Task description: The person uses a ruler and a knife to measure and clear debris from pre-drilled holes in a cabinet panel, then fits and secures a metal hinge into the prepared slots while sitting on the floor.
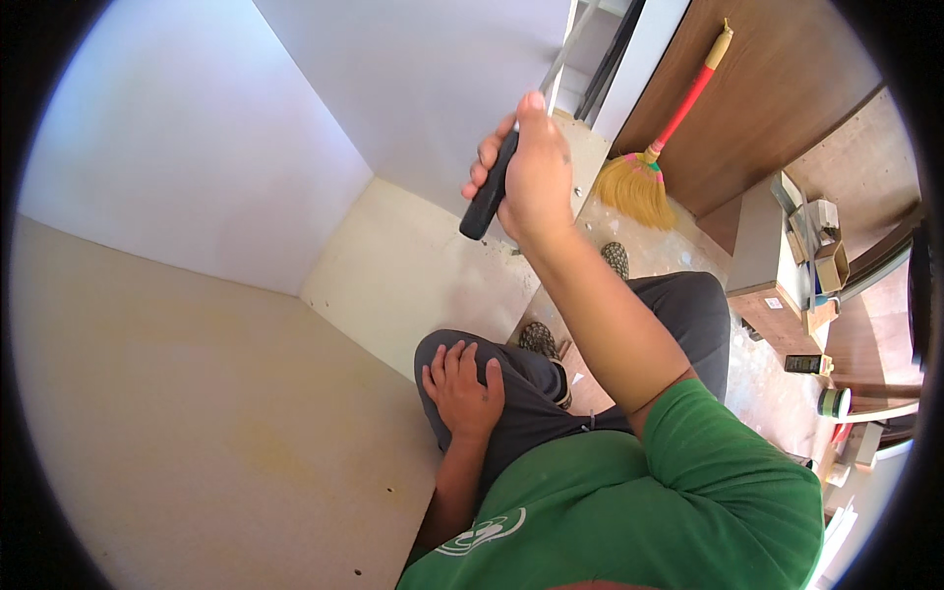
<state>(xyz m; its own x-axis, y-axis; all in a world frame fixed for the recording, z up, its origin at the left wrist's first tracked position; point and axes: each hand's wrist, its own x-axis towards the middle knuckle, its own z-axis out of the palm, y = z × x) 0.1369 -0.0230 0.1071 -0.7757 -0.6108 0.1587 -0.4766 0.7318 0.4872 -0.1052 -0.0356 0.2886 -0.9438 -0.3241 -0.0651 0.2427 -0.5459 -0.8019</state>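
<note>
My right hand (536, 177) is wrapped round the black handle (489, 192) of a tool with a long, narrow metal blade (572, 44). The blade points up and away, beside the edge of an upright pale panel (433, 79). Whether it touches that edge I cannot tell, and the exact kind of tool does not show. On my bent knee lies my left hand (465, 398), flat with its fingers a little apart and nothing in it.
Pale boards (177, 364) form a box-like corner at the left. A straw broom (639, 187) with a red handle leans on a brown panel. At the right, a small cabinet (757, 246) carries loose pieces, with a green and white roll (834, 402) nearby.
</note>
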